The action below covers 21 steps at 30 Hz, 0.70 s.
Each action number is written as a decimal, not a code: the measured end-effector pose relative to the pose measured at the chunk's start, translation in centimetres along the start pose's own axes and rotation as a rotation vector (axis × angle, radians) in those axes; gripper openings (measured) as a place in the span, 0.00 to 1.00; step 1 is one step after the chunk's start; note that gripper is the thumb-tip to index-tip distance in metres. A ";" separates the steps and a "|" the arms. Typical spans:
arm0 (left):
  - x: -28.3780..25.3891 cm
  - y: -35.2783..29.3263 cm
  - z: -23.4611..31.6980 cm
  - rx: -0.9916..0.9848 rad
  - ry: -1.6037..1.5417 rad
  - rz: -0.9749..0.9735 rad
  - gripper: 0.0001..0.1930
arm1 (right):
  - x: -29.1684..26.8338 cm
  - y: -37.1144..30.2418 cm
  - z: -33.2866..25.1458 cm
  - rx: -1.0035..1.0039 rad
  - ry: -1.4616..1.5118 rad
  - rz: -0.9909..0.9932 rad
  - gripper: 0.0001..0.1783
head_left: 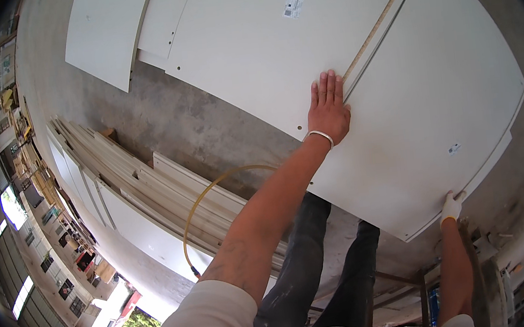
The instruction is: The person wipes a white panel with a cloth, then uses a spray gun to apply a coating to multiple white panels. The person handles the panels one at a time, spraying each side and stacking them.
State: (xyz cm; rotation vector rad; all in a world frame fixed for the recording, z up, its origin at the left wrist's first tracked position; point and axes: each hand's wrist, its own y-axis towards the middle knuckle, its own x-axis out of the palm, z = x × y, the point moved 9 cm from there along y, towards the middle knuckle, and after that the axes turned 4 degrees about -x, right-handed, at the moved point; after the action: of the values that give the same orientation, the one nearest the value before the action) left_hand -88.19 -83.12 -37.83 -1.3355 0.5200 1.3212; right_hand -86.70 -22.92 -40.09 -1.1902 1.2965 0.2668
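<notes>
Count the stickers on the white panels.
2: one sticker on the middle panel, toward its top in view; another sticker on the right panel, above the gloved right hand. Overlapped surfaces may hide more.

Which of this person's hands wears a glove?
The right hand, at the edge of a white board: it alone is gloved. The left hand, palm down, is bare, with a pale band around its wrist.

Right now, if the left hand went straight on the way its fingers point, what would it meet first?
Nothing distinct: the left hand looks free to go over the white panel to the picture's top edge, passing between the label and the brown strip, though depth is hard to judge.
</notes>
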 end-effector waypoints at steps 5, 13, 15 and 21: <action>0.3 -1.1 -4.1 -0.029 -0.113 0.021 0.38 | 2.4 -5.1 0.4 0.063 -0.150 -0.075 0.44; -0.4 -21.4 -35.3 -1.349 -0.090 0.067 0.27 | 6.5 -15.5 -2.9 -0.132 -0.046 -0.386 0.35; -1.5 -23.9 -35.1 -0.983 0.170 0.029 0.26 | 7.5 -19.8 -3.5 -0.139 0.044 -0.441 0.33; 5.7 -28.3 -21.1 -0.520 -0.283 -0.467 0.21 | 8.6 -34.0 -4.3 0.047 0.389 -0.754 0.30</action>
State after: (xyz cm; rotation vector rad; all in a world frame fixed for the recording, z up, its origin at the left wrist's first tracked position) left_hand -53.51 -91.89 -37.34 -1.5295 -0.3435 1.2569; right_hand -61.38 -44.81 -28.71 -1.6490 1.0710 -0.5630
